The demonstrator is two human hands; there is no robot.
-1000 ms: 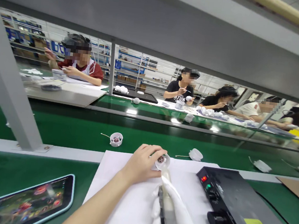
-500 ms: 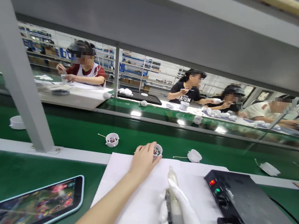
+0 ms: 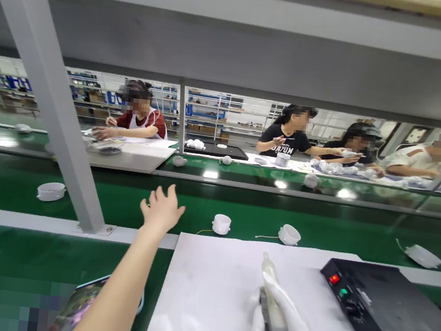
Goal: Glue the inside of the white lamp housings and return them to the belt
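Note:
My bare left hand (image 3: 162, 209) reaches out over the green belt (image 3: 197, 194), fingers spread, with nothing visible in it. To its right stands a small round white housing (image 3: 222, 224) with a thin yellowish wire. Another white housing (image 3: 289, 235) with a wire lies tilted farther right. My white-gloved right hand (image 3: 287, 311) is wrapped round a pale, pen-like hand tool (image 3: 270, 269) with a tapered tip and a black strip along its side. The tool points forward above a white sheet (image 3: 206, 291). Whatever lies directly behind my left hand is hidden.
A black control box (image 3: 389, 296) with lit switches stands at right. My left forearm partly covers a phone (image 3: 83, 298). A slanted grey post (image 3: 68, 132) rises at left. More housings, such as one at left (image 3: 51, 192), sit on the belt. Several people work across it.
My left hand has moved off the housing it was touching, gone left and spread its fingers. The camera view has turned slightly left. My right hand still grips the tool.

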